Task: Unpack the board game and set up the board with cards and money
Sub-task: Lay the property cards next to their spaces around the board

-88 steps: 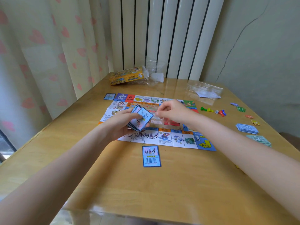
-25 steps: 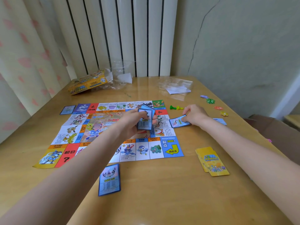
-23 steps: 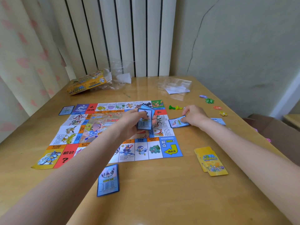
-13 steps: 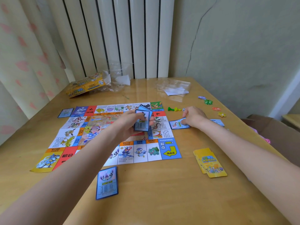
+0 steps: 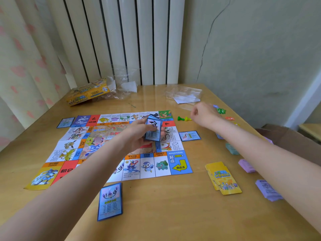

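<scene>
Blue cards (image 5: 153,130) fill the left hand's (image 5: 139,136) grip; right hand (image 5: 204,115) hovers loosely curled.

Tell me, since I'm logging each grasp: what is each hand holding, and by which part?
The left hand grips the blue card stack by its lower part and side edges. The right hand holds nothing.

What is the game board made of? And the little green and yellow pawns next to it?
The game board looks like thin printed paper: it shows fold creases and lies flat on the table. The green pawn and yellow pawn look like glossy moulded plastic, though they are small and slightly blurred.
</scene>
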A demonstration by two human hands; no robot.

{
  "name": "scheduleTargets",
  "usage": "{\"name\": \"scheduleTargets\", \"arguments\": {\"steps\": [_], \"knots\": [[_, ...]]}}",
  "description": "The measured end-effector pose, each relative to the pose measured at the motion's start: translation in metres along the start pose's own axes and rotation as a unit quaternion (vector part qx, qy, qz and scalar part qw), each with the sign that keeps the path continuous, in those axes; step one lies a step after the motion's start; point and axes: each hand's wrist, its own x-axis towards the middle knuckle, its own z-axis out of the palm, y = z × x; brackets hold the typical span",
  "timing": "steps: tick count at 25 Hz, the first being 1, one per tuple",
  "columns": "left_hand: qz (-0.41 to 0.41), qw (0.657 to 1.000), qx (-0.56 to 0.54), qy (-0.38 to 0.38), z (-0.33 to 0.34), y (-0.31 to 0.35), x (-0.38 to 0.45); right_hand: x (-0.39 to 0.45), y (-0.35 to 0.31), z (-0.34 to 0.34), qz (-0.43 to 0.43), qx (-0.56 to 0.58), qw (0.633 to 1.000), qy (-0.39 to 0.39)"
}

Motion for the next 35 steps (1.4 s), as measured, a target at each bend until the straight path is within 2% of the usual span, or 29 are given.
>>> {"name": "scheduleTargets", "arguments": {"steps": [2, 5, 7, 10, 14, 22, 29, 32, 35], "knots": [[0.006, 1.0, -0.029, -0.002, 0.001, 0.002, 0.001, -0.005, -0.015, -0.016, -0.05, 0.062, 0.996, -0.032], [0.01, 0.999, -0.038, -0.022, 0.004, 0.003, -0.006, -0.025, -0.038, -0.02, -0.105, 0.194, 0.963, -0.157], [0.016, 0.999, -0.018, -0.04, 0.003, 0.002, -0.011, -0.033, -0.047, -0.013, -0.117, 0.248, 0.945, -0.179], [0.038, 0.998, -0.002, -0.042, -0.006, 0.004, -0.015, -0.035, -0.057, -0.011, -0.122, 0.28, 0.935, -0.179], [0.1, 0.994, -0.049, 0.018, -0.013, 0.017, -0.011, -0.031, -0.067, -0.016, -0.128, 0.288, 0.937, -0.15], [0.084, 0.996, -0.019, -0.002, -0.007, 0.014, -0.01, -0.029, -0.059, -0.016, -0.109, 0.295, 0.937, -0.153], [0.061, 0.994, -0.008, -0.085, 0.003, 0.005, -0.004, -0.027, -0.044, -0.014, -0.077, 0.348, 0.923, -0.147], [0.027, 0.989, -0.022, -0.144, -0.003, 0.003, -0.006, -0.026, -0.039, -0.014, -0.068, 0.384, 0.905, -0.171], [-0.003, 0.98, -0.052, -0.191, -0.013, 0.007, -0.009, -0.025, -0.039, -0.017, -0.076, 0.381, 0.905, -0.175]]}}
